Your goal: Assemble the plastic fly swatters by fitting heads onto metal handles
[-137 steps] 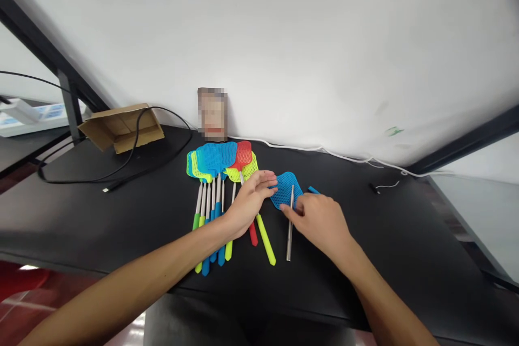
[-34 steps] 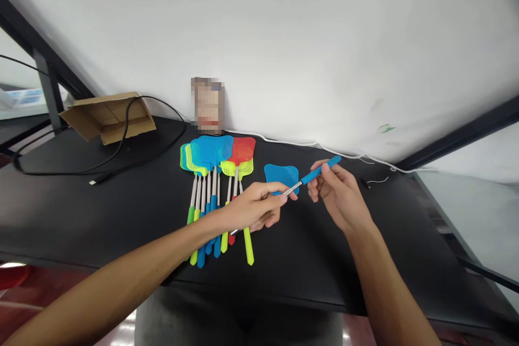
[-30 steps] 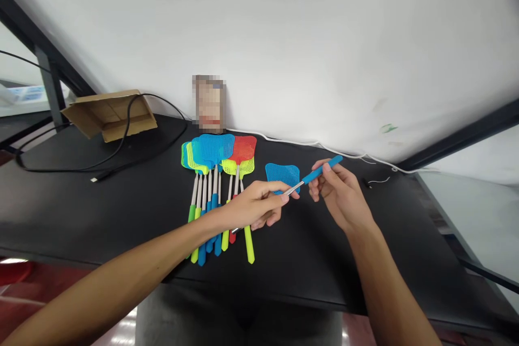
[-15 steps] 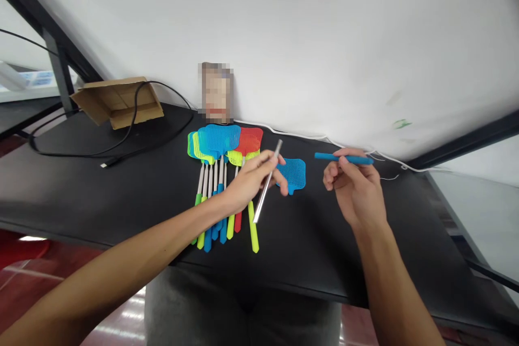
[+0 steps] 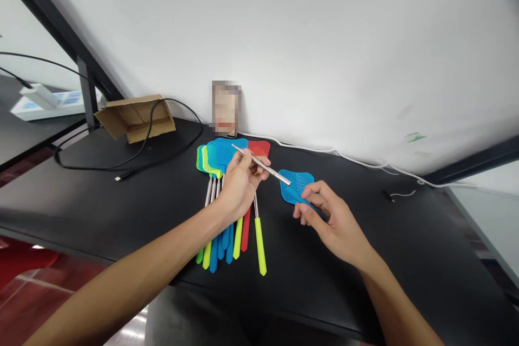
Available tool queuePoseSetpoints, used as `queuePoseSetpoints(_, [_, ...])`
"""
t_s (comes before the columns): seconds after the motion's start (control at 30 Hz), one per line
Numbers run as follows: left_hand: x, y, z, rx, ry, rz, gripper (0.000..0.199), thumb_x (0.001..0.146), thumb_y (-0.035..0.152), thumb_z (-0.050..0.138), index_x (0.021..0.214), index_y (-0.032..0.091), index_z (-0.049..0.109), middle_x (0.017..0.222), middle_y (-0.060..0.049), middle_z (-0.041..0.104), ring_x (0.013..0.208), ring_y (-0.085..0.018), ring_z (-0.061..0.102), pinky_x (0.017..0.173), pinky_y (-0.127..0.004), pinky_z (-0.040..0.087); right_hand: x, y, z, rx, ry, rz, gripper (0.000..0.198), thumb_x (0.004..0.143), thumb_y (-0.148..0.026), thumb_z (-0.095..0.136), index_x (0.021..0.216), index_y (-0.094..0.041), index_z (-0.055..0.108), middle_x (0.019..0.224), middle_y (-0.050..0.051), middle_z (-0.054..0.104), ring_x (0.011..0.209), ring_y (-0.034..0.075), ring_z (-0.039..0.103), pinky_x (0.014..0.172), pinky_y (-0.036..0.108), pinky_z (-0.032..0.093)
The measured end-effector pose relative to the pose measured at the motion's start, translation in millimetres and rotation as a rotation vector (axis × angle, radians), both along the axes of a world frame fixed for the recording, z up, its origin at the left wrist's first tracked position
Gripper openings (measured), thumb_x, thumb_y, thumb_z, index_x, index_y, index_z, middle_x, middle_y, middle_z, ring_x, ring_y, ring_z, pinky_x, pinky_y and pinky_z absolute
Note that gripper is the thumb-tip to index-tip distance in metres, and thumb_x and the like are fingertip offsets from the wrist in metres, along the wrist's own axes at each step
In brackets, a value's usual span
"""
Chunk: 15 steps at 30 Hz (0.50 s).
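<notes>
My left hand [image 5: 244, 181] is closed around a silver metal rod [image 5: 271, 169], which slants down to the right. In my right hand [image 5: 324, 216] is a blue handle [image 5: 302, 198], gripped between thumb and fingers. The rod's lower end is close to the handle's upper end; whether they touch I cannot tell. Behind them a loose blue fly swatter head [image 5: 297, 178] lies on the table. Under and left of my left hand several fly swatters lie side by side, with a blue head [image 5: 230, 146] on top, a red head [image 5: 261, 147] beside it and a yellow handle [image 5: 260, 246] at the right.
An open cardboard box [image 5: 148, 119] and a black cable [image 5: 133, 170] are on the black table [image 5: 162, 205] at left. A phone-like object [image 5: 226, 108], blurred out, leans on the wall. A white cable [image 5: 320, 150] runs along the wall's foot.
My right hand has moved left and down, bringing the blue handle to the rod. My left hand has turned the rod from steep to a shallow slant. The view has shifted slightly.
</notes>
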State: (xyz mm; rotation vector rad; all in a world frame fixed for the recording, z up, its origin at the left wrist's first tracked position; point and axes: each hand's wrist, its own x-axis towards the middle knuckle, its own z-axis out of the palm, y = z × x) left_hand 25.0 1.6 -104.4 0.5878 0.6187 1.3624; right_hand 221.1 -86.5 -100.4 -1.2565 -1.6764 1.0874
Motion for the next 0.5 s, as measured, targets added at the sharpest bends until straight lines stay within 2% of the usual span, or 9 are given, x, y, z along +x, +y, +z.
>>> queuePoseSetpoints(0.27, [0.0, 0.0, 0.6, -0.009, -0.006, 0.003, 0.022, 0.098, 0.031, 0.062, 0.085, 0.019, 0.048, 0.078, -0.005, 0.067, 0.064, -0.012, 0.053, 0.062, -0.024, 0.046, -2.2, -2.6, -1.4, 0.076, -0.091, -0.136, 0.016, 0.102, -0.039, 0.053, 0.114, -0.028, 0.055, 0.078, 0.000, 0.064, 0.070, 0.019, 0.059, 0.064, 0.031, 0.048])
queuePoseSetpoints(0.5, [0.0, -1.4, 0.0, 0.006, 0.008, 0.001, 0.020, 0.102, 0.028, 0.054, 0.085, 0.019, 0.048, 0.077, -0.005, 0.067, 0.065, -0.012, 0.052, 0.063, -0.025, 0.047, -4.2, -4.1, -1.7, 0.116, -0.078, -0.161, 0.017, 0.102, -0.038, 0.052, 0.115, -0.028, 0.057, 0.071, -0.002, 0.056, 0.065, 0.018, 0.054, 0.063, 0.032, 0.044])
